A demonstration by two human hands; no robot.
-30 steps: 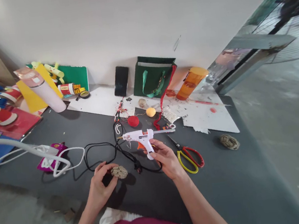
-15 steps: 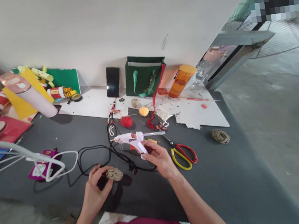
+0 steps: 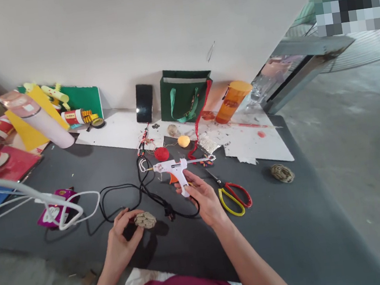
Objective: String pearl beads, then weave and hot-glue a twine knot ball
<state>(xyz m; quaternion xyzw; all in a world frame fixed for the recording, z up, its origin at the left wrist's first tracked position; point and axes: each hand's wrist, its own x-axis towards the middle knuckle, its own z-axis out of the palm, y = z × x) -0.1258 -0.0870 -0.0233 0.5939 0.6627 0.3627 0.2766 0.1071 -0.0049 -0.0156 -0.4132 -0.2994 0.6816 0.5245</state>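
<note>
Inside table edge (image 3: 22, 248): left hand (image 3: 121, 236) pinching rosette (image 3: 146, 220); right hand (image 3: 205, 199), apart, gripping glue gun (image 3: 170, 166).

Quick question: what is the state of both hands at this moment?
Left hand: closed, holding a round braided piece.
Right hand: closed, holding the white glue gun by its handle.

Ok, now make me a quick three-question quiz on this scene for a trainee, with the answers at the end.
1. What does the right hand hold?
a) a phone
b) a glue gun
c) an orange bottle

2. True or false: the left hand is holding nothing.

3. Fill in: the scissors beside the right hand have handles in yellow and ____.

Key: 1. b; 2. False, it holds a woven piece; 3. red.
</note>
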